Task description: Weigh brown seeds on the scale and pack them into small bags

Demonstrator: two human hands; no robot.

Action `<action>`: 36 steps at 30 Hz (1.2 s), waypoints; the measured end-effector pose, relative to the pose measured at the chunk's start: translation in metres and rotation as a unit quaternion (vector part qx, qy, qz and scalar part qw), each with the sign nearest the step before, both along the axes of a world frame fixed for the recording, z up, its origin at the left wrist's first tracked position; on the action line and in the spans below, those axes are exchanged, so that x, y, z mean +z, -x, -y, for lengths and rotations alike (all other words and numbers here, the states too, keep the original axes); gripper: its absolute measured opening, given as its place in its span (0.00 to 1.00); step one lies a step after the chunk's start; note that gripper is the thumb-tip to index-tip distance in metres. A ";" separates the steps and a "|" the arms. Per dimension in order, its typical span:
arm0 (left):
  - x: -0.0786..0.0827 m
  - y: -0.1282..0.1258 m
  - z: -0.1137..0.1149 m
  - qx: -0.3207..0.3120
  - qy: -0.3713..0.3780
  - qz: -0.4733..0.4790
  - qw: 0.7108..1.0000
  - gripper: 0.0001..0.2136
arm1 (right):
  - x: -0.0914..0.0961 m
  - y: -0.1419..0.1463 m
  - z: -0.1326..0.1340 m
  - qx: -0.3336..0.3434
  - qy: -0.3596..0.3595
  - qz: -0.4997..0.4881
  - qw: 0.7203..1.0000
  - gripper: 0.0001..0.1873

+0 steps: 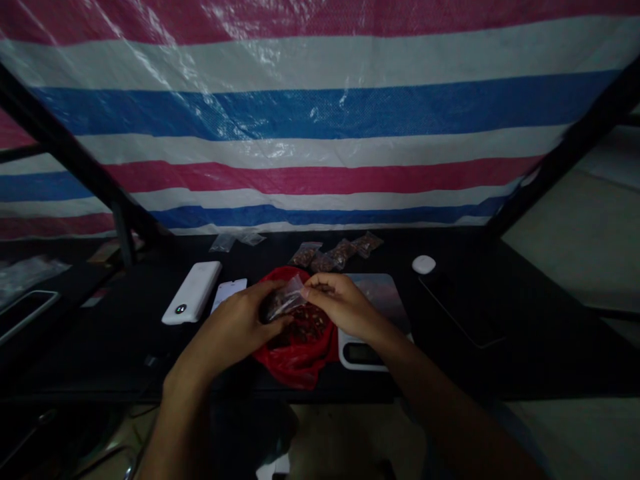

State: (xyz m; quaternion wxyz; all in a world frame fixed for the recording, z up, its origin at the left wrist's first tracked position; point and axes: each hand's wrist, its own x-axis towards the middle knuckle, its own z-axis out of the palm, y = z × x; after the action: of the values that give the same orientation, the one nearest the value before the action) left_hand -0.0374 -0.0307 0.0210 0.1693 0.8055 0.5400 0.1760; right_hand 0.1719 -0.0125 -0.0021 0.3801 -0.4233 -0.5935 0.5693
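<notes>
My left hand (240, 320) and my right hand (340, 303) meet over a red plastic bag (303, 357) of dark reddish bits on a black table. Both hands pinch a small clear plastic pouch (286, 299) held between them, just above the red bag's mouth. Left fingers curl round the pouch's lower part. Right fingertips are pressed together on its top edge. The pouch seems to hold some of the dark bits, though the dim light makes this hard to judge.
A white kitchen scale (373, 333) sits right of the red bag. Several filled small pouches (340, 253) lie behind it, empty ones (235, 240) further left. A white power bank (193, 292), a phone (229, 292), a white puck (423, 264), a dark phone (457, 310). Striped tarp (320, 113) behind.
</notes>
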 end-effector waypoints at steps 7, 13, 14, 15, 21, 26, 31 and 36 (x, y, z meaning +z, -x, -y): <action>0.004 0.022 0.000 0.018 -0.011 0.011 1.000 0.19 | -0.013 -0.001 -0.002 0.018 -0.086 0.137 0.987 0.09; 0.004 0.023 -0.004 0.039 -0.036 0.027 0.998 0.24 | -0.003 -0.009 -0.003 -0.021 -0.137 0.138 0.981 0.08; 0.004 0.022 -0.005 0.042 -0.044 0.031 0.998 0.26 | -0.001 -0.010 -0.002 -0.022 -0.145 0.141 0.979 0.08; 0.005 0.021 -0.005 0.043 -0.051 0.035 0.997 0.27 | 0.000 -0.011 -0.002 -0.022 -0.157 0.152 0.976 0.07; 0.008 0.010 -0.003 0.031 -0.060 0.045 0.997 0.30 | 0.000 -0.007 0.006 0.022 -0.288 0.217 0.933 0.32; 0.012 0.004 -0.001 0.014 -0.054 0.054 0.997 0.33 | -0.008 -0.001 0.008 0.050 -0.291 0.250 0.922 0.46; 0.016 -0.001 0.002 0.002 -0.061 0.070 0.996 0.32 | -0.012 -0.001 0.006 0.037 -0.282 0.278 0.917 0.38; 0.017 -0.003 0.002 0.003 -0.063 0.084 0.994 0.31 | -0.008 -0.004 0.005 0.038 -0.289 0.281 0.914 0.41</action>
State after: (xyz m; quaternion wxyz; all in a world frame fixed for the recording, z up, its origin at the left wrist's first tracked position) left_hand -0.0348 -0.0328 0.0382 0.1629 0.7950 0.5143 0.2773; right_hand 0.1757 -0.0172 -0.0104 0.2817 -0.4143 -0.8302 0.2445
